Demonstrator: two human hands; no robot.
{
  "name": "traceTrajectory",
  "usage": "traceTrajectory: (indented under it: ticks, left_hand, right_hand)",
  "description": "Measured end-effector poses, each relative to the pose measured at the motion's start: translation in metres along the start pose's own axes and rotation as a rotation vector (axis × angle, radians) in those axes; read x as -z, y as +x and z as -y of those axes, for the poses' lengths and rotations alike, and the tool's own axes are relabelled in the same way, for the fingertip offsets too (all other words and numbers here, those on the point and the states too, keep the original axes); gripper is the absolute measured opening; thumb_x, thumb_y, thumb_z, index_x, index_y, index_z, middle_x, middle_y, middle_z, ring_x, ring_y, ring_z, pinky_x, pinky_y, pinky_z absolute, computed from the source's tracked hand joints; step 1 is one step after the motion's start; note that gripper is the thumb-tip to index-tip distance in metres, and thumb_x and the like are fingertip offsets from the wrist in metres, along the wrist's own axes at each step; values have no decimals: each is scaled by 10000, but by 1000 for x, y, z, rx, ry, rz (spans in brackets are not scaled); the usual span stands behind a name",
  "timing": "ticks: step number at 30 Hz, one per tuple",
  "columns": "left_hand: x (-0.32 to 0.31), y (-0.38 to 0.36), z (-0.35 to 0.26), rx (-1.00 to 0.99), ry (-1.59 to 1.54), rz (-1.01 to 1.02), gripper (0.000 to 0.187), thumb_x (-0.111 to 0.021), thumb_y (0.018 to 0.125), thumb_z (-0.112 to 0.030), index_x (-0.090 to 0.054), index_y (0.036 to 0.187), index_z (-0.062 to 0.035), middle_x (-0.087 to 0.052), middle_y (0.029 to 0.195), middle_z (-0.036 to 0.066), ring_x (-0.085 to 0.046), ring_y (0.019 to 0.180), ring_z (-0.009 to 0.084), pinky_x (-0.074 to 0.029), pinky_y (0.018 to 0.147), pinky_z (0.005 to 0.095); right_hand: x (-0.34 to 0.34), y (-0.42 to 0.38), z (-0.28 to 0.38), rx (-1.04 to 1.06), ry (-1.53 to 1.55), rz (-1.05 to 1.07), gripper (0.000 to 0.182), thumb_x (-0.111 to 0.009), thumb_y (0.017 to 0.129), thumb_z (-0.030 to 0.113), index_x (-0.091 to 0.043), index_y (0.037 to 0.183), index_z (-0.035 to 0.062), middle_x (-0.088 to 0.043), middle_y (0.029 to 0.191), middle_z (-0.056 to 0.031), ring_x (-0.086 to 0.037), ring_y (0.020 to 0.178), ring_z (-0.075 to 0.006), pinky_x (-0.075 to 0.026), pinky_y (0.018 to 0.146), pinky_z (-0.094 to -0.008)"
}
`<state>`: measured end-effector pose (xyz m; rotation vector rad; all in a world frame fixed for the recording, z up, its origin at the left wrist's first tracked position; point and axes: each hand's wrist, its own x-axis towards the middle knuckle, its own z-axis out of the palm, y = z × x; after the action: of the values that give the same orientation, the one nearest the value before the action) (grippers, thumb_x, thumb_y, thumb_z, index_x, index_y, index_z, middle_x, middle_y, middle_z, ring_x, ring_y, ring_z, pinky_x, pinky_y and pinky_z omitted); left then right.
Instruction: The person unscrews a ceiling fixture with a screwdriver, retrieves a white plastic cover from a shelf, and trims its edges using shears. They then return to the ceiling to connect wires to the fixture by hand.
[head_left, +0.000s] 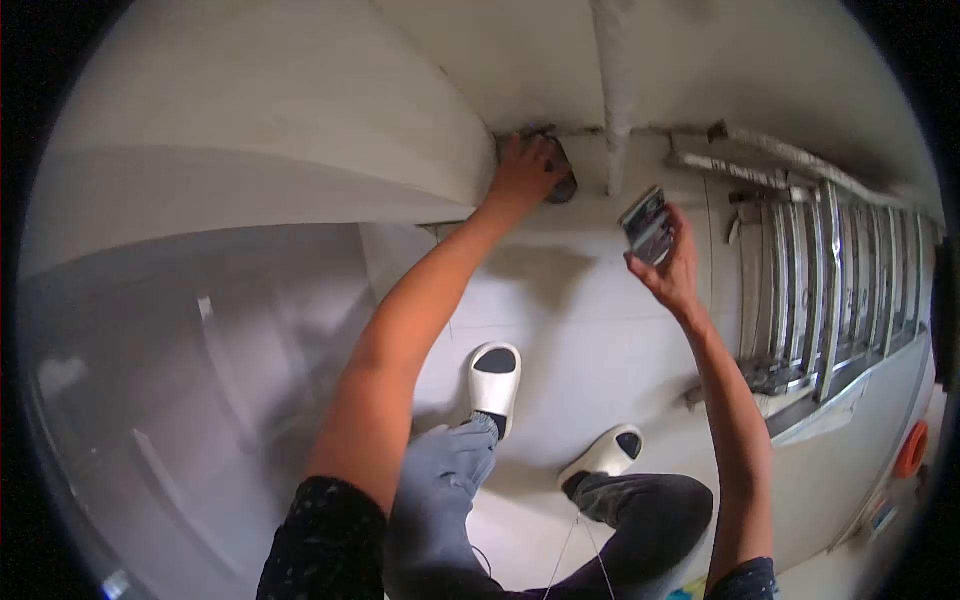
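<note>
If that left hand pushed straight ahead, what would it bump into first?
The left hand would probably meet the dark object at its fingers first, seemingly touching it; beyond is the wall, though depth is hard to judge.

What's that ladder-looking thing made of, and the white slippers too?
The ladder-looking thing seems to be metal, maybe aluminium: its bars are silvery and shiny. The white slippers look like smooth foam or rubber, no stitching showing; I can't tell which.

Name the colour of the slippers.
White, with dark openings at the toes; clearest in the head view.
</note>
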<state>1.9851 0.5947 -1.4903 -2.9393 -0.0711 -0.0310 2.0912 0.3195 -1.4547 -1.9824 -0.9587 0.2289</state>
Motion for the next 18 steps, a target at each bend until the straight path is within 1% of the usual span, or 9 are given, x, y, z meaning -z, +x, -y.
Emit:
traceTrajectory:
  ticks: [1,2,3,5,9,10,12,16,18]
  left_hand:
    - [-12,7,2,26,20,-18,385,-524,883,-213,-573,1258,-287,-482,1367,122,-435,1268,345,-297,1064,573]
    - [-25,8,3,-79,57,-57,368,-513,887,-237,-583,1245,-290,-502,1351,106,-429,1286,318,-265,1072,599]
    - [-29,8,5,-179,100,-88,354,-502,891,-261,-592,1232,-293,-523,1336,89,-423,1304,292,-233,1081,625]
    - [-25,15,2,-169,51,-7,373,-500,883,-280,-579,1248,-286,-500,1348,86,-424,1289,293,-246,1092,595]
    - [-31,27,2,-204,83,-33,327,-494,891,-245,-571,1206,-289,-538,1280,58,-467,1250,257,-303,1067,564]
    - [-33,31,4,-167,100,-36,327,-494,891,-245,-571,1206,-289,-538,1280,58,-467,1250,257,-303,1067,564]
    - [-41,37,5,-224,65,-82,231,-532,880,-263,-626,1085,-314,-594,1186,14,-510,1209,233,-394,989,526]
    - [-46,37,13,-209,79,-7,221,-522,890,-244,-619,1071,-327,-591,1154,10,-507,1211,224,-447,916,491]
    - [-45,31,20,-247,112,-231,181,-525,893,-253,-649,1014,-305,-628,1072,22,-568,1125,227,-465,879,482]
  right_hand:
    - [2,5,1,61,-31,105,857,-785,613,211,-372,1339,21,-501,1208,-218,-493,1104,-398,-406,959,-449]
    - [6,10,7,120,-10,187,839,-774,619,177,-367,1337,28,-495,1218,-224,-485,1114,-412,-409,954,-457]
    - [7,13,12,163,3,203,839,-774,619,177,-367,1337,28,-495,1218,-224,-485,1114,-412,-409,954,-457]
    - [9,17,20,275,-48,337,827,-763,630,156,-361,1344,45,-488,1226,-222,-476,1125,-420,-406,958,-462]
    - [18,32,47,404,-63,479,837,-768,623,123,-358,1350,58,-481,1239,-217,-472,1131,-419,-403,965,-466]
    - [20,34,52,388,-96,502,852,-774,599,112,-364,1343,46,-493,1210,-216,-490,1107,-414,-413,951,-458]
    - [19,34,53,363,-148,528,870,-785,569,89,-378,1337,49,-508,1179,-206,-510,1089,-398,-431,934,-450]
    - [17,33,52,364,-136,544,874,-801,588,100,-362,1342,53,-491,1217,-207,-479,1131,-410,-412,967,-463]
    - [14,32,51,317,-111,548,872,-800,587,105,-367,1342,62,-490,1220,-204,-481,1129,-408,-417,965,-461]
